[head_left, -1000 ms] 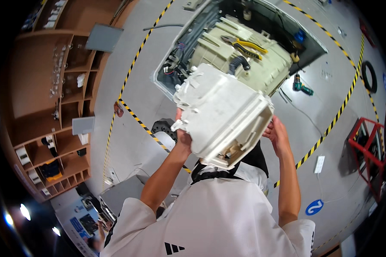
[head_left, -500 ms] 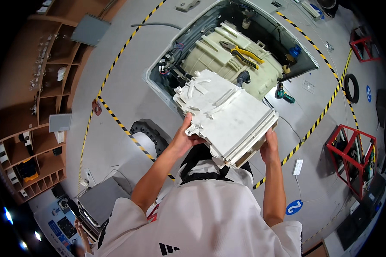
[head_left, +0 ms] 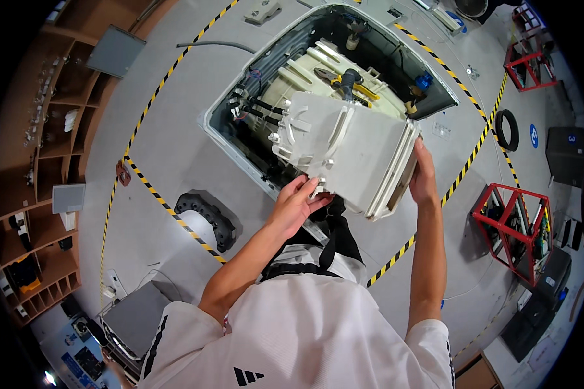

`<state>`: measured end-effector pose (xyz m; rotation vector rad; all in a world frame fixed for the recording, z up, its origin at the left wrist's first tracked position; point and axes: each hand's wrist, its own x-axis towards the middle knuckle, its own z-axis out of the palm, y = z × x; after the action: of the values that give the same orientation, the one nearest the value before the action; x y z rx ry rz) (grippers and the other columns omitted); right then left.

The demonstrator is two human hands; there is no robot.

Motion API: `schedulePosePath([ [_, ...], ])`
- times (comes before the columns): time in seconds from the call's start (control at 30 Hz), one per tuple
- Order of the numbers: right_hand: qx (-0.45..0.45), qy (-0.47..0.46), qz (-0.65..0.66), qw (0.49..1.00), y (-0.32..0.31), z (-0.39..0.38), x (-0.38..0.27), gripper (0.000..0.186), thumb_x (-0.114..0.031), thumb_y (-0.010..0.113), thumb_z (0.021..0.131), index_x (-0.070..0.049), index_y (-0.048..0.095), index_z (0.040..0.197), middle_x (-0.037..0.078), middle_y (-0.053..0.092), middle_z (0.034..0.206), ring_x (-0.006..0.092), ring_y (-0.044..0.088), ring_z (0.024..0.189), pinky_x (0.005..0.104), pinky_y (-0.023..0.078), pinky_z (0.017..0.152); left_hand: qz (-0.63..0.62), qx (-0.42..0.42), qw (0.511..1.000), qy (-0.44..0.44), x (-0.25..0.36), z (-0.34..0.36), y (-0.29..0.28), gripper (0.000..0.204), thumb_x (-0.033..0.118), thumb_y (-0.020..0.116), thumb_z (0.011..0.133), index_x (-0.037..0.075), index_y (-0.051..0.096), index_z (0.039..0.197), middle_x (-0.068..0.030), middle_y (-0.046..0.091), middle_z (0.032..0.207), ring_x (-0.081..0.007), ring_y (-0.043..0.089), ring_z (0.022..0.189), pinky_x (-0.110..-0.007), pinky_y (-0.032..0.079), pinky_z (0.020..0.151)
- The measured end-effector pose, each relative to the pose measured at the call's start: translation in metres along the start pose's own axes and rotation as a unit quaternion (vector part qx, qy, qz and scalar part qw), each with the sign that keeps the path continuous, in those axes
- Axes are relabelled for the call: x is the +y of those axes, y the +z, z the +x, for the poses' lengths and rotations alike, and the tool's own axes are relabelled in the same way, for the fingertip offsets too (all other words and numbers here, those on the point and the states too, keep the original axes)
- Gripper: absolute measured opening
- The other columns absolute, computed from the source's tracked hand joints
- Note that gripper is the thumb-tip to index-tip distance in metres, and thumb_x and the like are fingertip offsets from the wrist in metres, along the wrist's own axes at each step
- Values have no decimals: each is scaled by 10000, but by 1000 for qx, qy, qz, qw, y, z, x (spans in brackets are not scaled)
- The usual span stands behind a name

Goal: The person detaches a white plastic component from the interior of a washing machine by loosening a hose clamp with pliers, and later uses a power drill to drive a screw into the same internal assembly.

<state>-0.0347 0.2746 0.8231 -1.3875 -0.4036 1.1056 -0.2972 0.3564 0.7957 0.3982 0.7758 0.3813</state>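
Both my hands hold a white plastic washing machine detergent dispenser housing [head_left: 363, 152] over the opened top of a washing machine [head_left: 222, 107]. My left hand [head_left: 297, 206] grips its near left corner, fingers curled under the edge. On its right side, my right hand [head_left: 424, 174] is closed round the open, slotted end. A dark rubber hose elbow [head_left: 349, 79] stands at the housing's far edge. Beyond it, pliers [head_left: 372, 96] with yellow and black handles lie on the cream tub [head_left: 291, 74], partly hidden by the hose. Black connectors [head_left: 240, 104] and wires sit at the machine's left inside wall.
A dark ring-shaped weight [head_left: 224, 227] lies on the floor at left. Yellow-black tape [head_left: 150, 175] marks the floor. A red metal frame [head_left: 512, 233] and a black rubber ring [head_left: 507, 129] are at right. Wooden shelves [head_left: 52, 155] stand far left; a grey panel-topped unit [head_left: 136, 314] stands lower left.
My hands have moved the housing away from me, further over the machine, and turned it somewhat. The hose elbow has shifted onto the pliers' line of sight; a green power tool is now hidden.
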Motion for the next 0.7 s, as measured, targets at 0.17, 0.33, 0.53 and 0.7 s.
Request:
schedulePosePath([
  [0.17, 21, 25, -6, 999, -4, 46, -36, 706, -583, 509, 854, -32, 479, 1294, 131, 548, 1225, 208, 542, 1103, 339, 411, 954, -62, -3, 998, 16, 14, 24, 39, 221, 179, 534, 938, 17, 513, 1085, -139, 577, 1095, -293, 596, 1020, -405, 482, 936],
  [0.33, 2, 74, 28, 997, -19, 89, -53, 757, -679, 454, 829, -111, 488, 1327, 69, 595, 1193, 189, 580, 1049, 315, 471, 890, -110, 19, 993, 47, 23, 72, 79, 220, 159, 585, 901, 2, 507, 1035, -158, 569, 1062, -308, 589, 991, -414, 504, 893],
  [0.53, 29, 101, 79, 991, -102, 96, 49, 694, -610, 429, 889, -94, 412, 1351, 152, 591, 1166, 264, 581, 1057, 389, 438, 919, -99, 73, 989, 76, 0, 107, 101, 266, 157, 633, 865, 3, 481, 1021, -156, 547, 1031, -285, 595, 921, -375, 537, 803],
  [0.7, 90, 295, 21, 951, -152, 4, 178, 542, -510, 523, 887, -110, 474, 1250, 129, 634, 1015, 221, 620, 930, 371, 472, 836, -93, 85, 988, 83, -4, 112, 97, 318, 137, 639, 850, 2, 431, 1049, -153, 537, 1037, -292, 595, 922, -379, 537, 800],
])
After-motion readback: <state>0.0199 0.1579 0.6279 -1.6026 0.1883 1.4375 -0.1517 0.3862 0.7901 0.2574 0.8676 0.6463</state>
